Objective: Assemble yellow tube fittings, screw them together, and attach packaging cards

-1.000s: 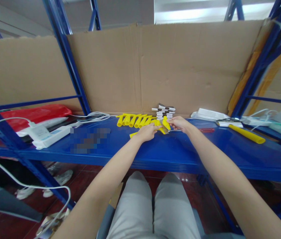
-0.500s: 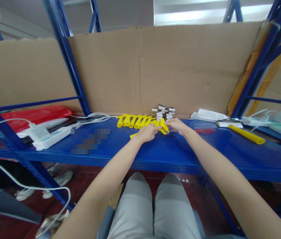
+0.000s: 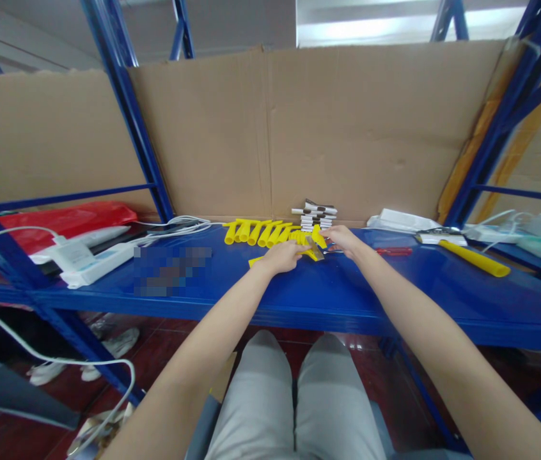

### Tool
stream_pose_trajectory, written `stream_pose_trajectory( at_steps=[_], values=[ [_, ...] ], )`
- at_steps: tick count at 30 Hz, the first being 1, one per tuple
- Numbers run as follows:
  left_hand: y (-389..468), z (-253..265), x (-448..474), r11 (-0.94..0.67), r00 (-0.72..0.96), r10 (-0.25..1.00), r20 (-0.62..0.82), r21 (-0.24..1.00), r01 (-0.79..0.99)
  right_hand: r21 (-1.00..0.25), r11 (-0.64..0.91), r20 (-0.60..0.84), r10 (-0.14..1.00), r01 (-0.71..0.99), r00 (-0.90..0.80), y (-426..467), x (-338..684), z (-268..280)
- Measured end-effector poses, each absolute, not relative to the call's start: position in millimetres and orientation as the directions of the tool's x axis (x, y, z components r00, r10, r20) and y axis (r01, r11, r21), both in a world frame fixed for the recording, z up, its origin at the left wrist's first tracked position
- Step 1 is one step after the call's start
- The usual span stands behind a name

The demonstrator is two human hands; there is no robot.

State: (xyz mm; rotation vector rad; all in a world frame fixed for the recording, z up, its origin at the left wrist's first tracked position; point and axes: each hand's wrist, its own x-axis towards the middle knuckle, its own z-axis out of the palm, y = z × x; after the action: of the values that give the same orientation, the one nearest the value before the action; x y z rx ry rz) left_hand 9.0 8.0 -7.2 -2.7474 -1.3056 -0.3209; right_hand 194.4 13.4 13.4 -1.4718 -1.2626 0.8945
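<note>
My left hand (image 3: 282, 257) is closed around a yellow scraper, whose flat metal blade (image 3: 316, 248) shows just beyond the fingers. The end of its yellow handle (image 3: 254, 262) sticks out behind the wrist. Pinched in my right hand (image 3: 342, 240) is a small yellow piece (image 3: 319, 236), held just above the blade; whether they touch I cannot tell. Behind my left hand lies a row of several yellow T-shaped handles (image 3: 253, 234) with round open ends. A stack of small white and dark packs (image 3: 317, 216) stands behind both hands.
On the blue shelf (image 3: 232, 287), a red-handled tool (image 3: 394, 252) lies right of my right hand. Farther right are a yellow tube-handled scraper (image 3: 474, 258) and a white box (image 3: 402, 221). A white power strip (image 3: 98, 265) with cables is at left. A cardboard panel (image 3: 347, 128) stands behind.
My right hand has lifted the yellow piece slightly up and to the right. The metal blade by my left hand now shows. My left hand has barely moved.
</note>
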Motion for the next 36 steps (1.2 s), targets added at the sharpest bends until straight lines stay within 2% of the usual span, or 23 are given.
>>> stream_pose_trajectory(
  at_steps=[8, 31, 36],
  values=[
    [12, -10, 10, -0.685, 0.67, 0.714, 0.203, 0.002, 0.729, -0.912, -0.022, 0.045, 0.987, 0.409, 0.155, 11, 192, 12],
    [11, -9, 10, -0.691, 0.679, 0.711, 0.182, 0.005, 0.723, -0.902, -0.033, 0.04, 0.987, 0.43, 0.159, 9, 189, 13],
    [15, -11, 10, -0.698, 0.685, 0.705, 0.186, 0.009, 0.716, -0.864, -0.01, 0.073, 0.987, 0.503, 0.145, 14, 190, 5]
  ],
)
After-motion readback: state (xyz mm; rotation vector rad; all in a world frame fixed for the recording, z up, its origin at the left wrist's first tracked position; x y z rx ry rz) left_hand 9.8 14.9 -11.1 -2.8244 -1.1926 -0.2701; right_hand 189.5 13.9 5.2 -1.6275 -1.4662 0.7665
